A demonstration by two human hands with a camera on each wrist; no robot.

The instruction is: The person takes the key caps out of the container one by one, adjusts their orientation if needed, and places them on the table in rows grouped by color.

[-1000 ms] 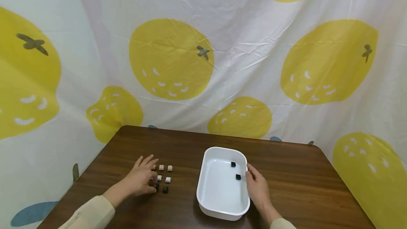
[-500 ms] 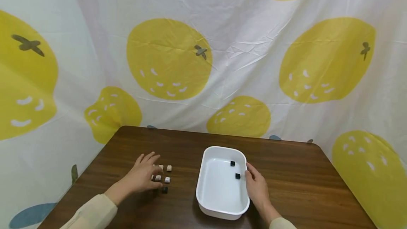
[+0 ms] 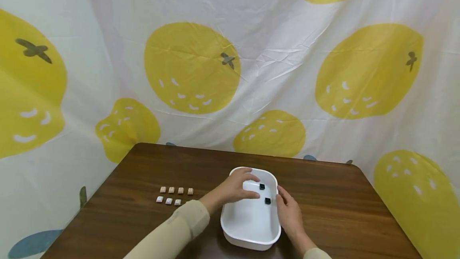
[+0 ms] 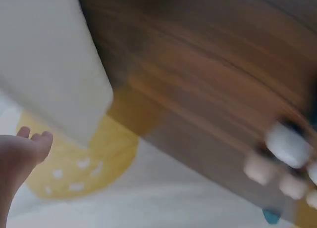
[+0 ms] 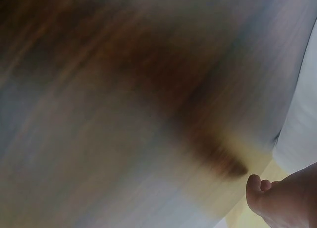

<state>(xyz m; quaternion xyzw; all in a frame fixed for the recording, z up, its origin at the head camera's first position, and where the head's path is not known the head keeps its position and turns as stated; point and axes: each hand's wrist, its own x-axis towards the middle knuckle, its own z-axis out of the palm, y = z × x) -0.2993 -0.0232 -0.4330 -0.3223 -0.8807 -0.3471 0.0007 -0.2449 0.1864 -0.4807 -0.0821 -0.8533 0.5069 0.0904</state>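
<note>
In the head view a deep white tray (image 3: 251,221) stands on the table, with two black keycaps (image 3: 264,194) inside. Over the tray's left side is my left hand (image 3: 235,187), its thumb and forefinger spread apart. Whether a keycap is tucked in it I cannot tell. My right hand (image 3: 290,211) holds the tray's right rim, thumb at the edge and fingers along the outer wall. Left of the tray lie a row of beige keycaps (image 3: 176,190) and a row of white keycaps (image 3: 168,201). The left sleeve (image 3: 179,227) hides the tabletop nearer me.
The dark brown wooden table (image 3: 334,203) reaches back to a hanging cloth (image 3: 273,51) printed with lemons. Blurred keycaps (image 4: 287,145) appear at the right of the left wrist view. The right wrist view is mostly blurred wood.
My left hand has gone from pinching a black keycap on the table, lifted, and swung right to above the tray. My right hand and the tray stay nearly where they were.
</note>
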